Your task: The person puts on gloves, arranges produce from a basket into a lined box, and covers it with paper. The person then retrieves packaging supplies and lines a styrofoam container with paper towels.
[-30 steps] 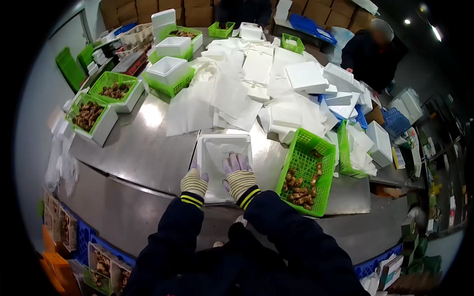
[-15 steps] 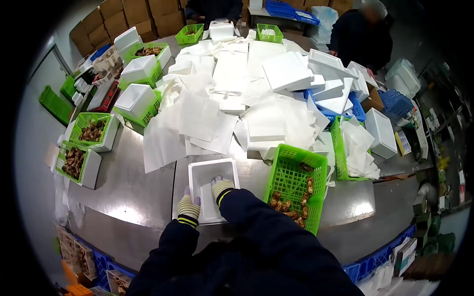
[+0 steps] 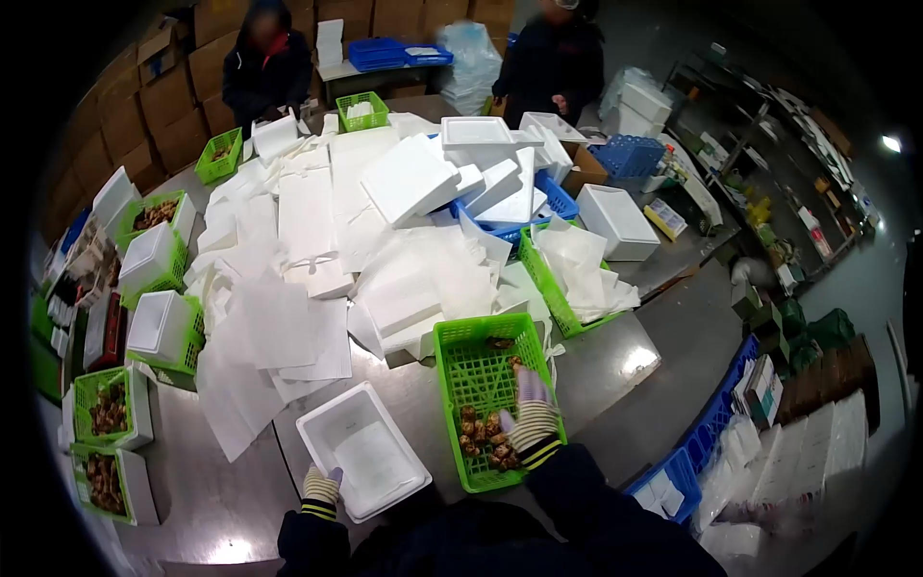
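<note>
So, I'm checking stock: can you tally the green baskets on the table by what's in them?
Green baskets with brown pieces: 5
With a white box: 2
With white sheets: 1
With small white items: 1
Total: 9

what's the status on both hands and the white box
Left hand at left rim of white box; right hand over green basket, near brown pieces; box open-topped; white sheets beyond, not blocking.
</note>
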`<state>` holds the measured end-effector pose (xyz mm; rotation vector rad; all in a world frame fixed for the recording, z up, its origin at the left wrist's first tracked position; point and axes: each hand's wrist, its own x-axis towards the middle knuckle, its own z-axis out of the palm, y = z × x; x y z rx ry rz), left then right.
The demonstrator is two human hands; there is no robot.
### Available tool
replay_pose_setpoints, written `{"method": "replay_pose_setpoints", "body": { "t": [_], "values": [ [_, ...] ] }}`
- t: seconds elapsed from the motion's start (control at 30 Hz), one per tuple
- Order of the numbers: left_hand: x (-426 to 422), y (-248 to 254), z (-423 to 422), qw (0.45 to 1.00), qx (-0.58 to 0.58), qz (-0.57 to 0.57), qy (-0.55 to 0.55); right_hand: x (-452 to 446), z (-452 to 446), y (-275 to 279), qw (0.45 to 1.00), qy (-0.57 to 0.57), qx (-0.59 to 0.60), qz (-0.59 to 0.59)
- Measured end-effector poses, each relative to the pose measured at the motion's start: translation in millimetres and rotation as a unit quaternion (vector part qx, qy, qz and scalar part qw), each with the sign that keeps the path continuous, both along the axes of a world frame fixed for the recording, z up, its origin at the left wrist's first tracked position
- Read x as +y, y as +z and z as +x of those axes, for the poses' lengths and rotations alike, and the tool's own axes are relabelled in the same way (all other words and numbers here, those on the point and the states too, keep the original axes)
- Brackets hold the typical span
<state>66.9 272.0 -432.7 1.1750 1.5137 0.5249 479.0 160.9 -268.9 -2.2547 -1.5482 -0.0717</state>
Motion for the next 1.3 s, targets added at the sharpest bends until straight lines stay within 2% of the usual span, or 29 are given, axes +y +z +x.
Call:
{"method": "replay_pose_setpoints", "body": {
  "t": [0.03, 0.07, 0.1, 0.2, 0.27, 0.3, 0.33, 0.43, 0.5, 0.53, 0.6, 0.63, 0.67, 0.7, 0.77, 0.83, 0.87, 0.93, 0.97, 1.0, 1.03, 1.07, 1.1, 1.13, 1.17, 1.2, 1.23, 1.27, 1.3],
  "values": [
    [1, -1, -1, 0.997, 0.044, 0.044, -0.053, -15, 16, -7, 0.991, -0.084, 0.057, -0.087],
    [3, -6, -2, 0.999, 0.008, 0.041, -0.030, -32, 28, -17, 0.982, -0.123, 0.105, -0.100],
    [8, -5, -2, 0.998, 0.002, 0.045, -0.043, -44, 47, -46, 0.943, -0.189, 0.213, -0.173],
    [23, 9, -4, 0.995, 0.009, 0.064, -0.082, -51, 70, -73, 0.912, -0.237, 0.255, -0.217],
    [32, 28, 3, 0.996, 0.043, 0.023, -0.070, -44, 66, -48, 0.919, -0.261, 0.224, -0.193],
    [37, 38, 6, 0.997, 0.025, 0.019, -0.072, -37, 65, -35, 0.919, -0.289, 0.196, -0.185],
    [46, 15, 0, 0.999, 0.016, 0.002, -0.048, -33, 75, -44, 0.926, -0.276, 0.196, -0.168],
    [52, 1, -1, 0.997, -0.035, 0.075, -0.008, -15, 87, -43, 0.922, -0.298, 0.191, -0.158],
    [56, -3, 0, 0.992, 0.067, 0.104, -0.032, -4, 89, -43, 0.909, -0.322, 0.182, -0.193],
    [58, -6, 1, 0.992, 0.067, 0.104, -0.030, 0, 88, -43, 0.905, -0.324, 0.184, -0.204],
    [57, -8, 0, 0.986, 0.135, 0.093, -0.037, -2, 96, -65, 0.917, -0.315, 0.172, -0.175],
    [50, 8, 6, 0.985, 0.114, 0.129, -0.028, -3, 100, -75, 0.927, -0.307, 0.159, -0.146],
    [49, 10, 9, 0.991, 0.062, 0.116, -0.002, -2, 100, -73, 0.919, -0.307, 0.185, -0.163],
    [45, 14, 9, 0.989, 0.068, 0.129, 0.002, -2, 96, -72, 0.920, -0.313, 0.185, -0.149],
    [35, 53, 20, 0.987, 0.073, 0.144, 0.006, -1, 96, -72, 0.920, -0.318, 0.184, -0.133],
    [31, 72, 30, 0.981, 0.106, 0.162, 0.008, 1, 107, -83, 0.917, -0.314, 0.175, -0.172],
    [33, 67, 32, 0.960, 0.146, 0.240, 0.001, 4, 91, -48, 0.895, -0.338, 0.231, -0.180],
    [37, 57, 33, 0.844, 0.317, 0.432, -0.029, 2, 99, -70, 0.915, -0.302, 0.188, -0.192],
    [30, 77, 42, 0.817, 0.290, 0.495, -0.061, 14, 108, -77, 0.773, -0.429, 0.456, -0.098],
    [20, 109, 58, 0.784, 0.263, 0.555, -0.091, 29, 130, -89, 0.543, -0.503, 0.673, 0.006],
    [11, 124, 78, 0.787, 0.203, 0.570, -0.121, 15, 129, -90, 0.648, -0.398, 0.650, -0.017],
    [3, 126, 99, 0.786, 0.201, 0.571, -0.122, 0, 128, -92, 0.748, -0.287, 0.598, -0.023],
    [-8, 131, 124, 0.792, 0.171, 0.563, -0.162, -14, 126, -91, 0.823, -0.189, 0.535, -0.008],
    [-22, 135, 148, 0.796, 0.144, 0.552, -0.200, -29, 124, -83, 0.834, -0.118, 0.535, 0.069],
    [-38, 133, 177, 0.816, 0.084, 0.521, -0.235, -43, 131, -93, 0.785, -0.107, 0.596, 0.130],
    [-54, 135, 204, 0.831, 0.027, 0.491, -0.261, -62, 142, -126, 0.781, -0.099, 0.598, 0.149],
    [-72, 148, 232, 0.811, 0.026, 0.509, -0.288, -92, 132, -112, 0.799, -0.112, 0.566, 0.169],
    [-88, 156, 259, 0.789, 0.020, 0.525, -0.318, -117, 129, -105, 0.717, -0.154, 0.658, 0.174],
    [-102, 154, 278, 0.774, 0.005, 0.530, -0.346, -150, 134, -136, 0.790, -0.123, 0.574, 0.176]
  ]
}}
